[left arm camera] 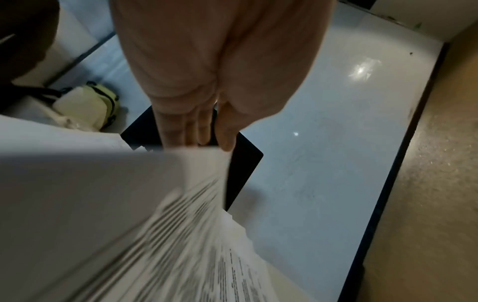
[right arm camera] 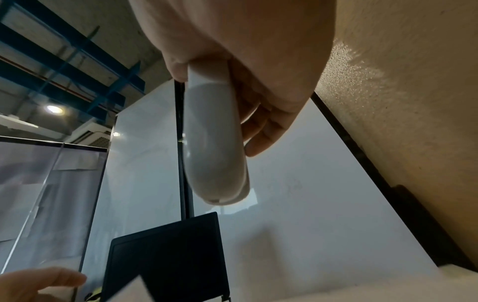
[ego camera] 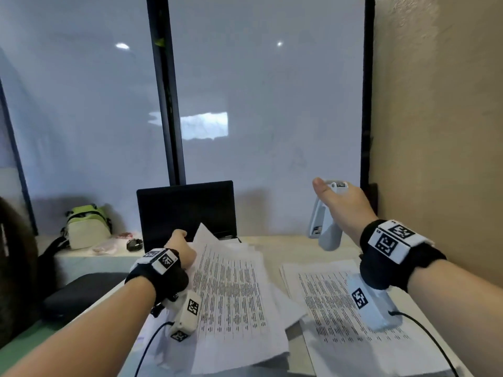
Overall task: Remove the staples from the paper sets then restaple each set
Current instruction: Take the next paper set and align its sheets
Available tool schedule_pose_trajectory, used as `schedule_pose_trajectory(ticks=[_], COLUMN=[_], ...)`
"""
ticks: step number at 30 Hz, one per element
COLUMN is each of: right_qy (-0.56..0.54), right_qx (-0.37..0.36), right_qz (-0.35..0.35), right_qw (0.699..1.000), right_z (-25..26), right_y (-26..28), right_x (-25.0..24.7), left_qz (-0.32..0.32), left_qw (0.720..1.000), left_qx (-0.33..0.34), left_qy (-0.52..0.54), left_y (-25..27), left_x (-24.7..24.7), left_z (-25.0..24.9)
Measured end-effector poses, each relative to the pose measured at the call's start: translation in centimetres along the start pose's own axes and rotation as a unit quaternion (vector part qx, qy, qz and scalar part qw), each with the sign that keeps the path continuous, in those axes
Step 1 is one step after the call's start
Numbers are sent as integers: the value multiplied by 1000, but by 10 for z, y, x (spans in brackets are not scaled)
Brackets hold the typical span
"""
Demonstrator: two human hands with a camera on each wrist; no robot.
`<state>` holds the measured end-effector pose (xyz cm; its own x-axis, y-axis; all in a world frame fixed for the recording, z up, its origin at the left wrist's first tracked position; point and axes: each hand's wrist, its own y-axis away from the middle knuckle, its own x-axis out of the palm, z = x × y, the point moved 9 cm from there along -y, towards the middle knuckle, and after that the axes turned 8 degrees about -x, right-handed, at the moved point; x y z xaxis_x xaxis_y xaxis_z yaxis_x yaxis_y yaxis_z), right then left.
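The right hand (ego camera: 344, 205) grips a pale grey stapler (ego camera: 325, 227), lifted above the desk's (ego camera: 296, 247) far right corner with its jaws hanging apart, probably so it can take a paper corner. The left hand (ego camera: 181, 247) pinches the far corner of a printed paper set (ego camera: 231, 300) between thumb and fingers (left arm camera: 181, 130), raising it off the desk's middle, seemingly to offer that corner up. Its sheets are fanned and blurred. A second paper set (ego camera: 332, 308) lies flat toward the right edge.
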<state>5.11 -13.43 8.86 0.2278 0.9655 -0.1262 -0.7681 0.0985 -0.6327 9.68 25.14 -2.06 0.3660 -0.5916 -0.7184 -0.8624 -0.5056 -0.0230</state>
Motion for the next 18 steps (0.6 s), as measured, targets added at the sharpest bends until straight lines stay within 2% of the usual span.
schedule_pose_trajectory(ticks=[3, 6, 11, 15, 18], right_qy=[19, 58, 121, 194, 216], right_qx=[38, 69, 124, 167, 195], right_qz=[26, 51, 83, 92, 108], right_qw=[999, 995, 981, 962, 951], right_z=[-26, -51, -94, -131, -153], right_y=[0, 1, 12, 22, 28], right_x=[7, 9, -1, -19, -28], left_qz=[25, 46, 146, 230, 254], left_qw=[997, 991, 970, 946, 930], left_qx=[28, 78, 149, 159, 167], left_qy=[-70, -101, -129, -166, -205], left_y=[-4, 12, 49, 68, 66], left_x=[16, 36, 96, 155, 194], left_z=[-4, -30, -79, -104, -117])
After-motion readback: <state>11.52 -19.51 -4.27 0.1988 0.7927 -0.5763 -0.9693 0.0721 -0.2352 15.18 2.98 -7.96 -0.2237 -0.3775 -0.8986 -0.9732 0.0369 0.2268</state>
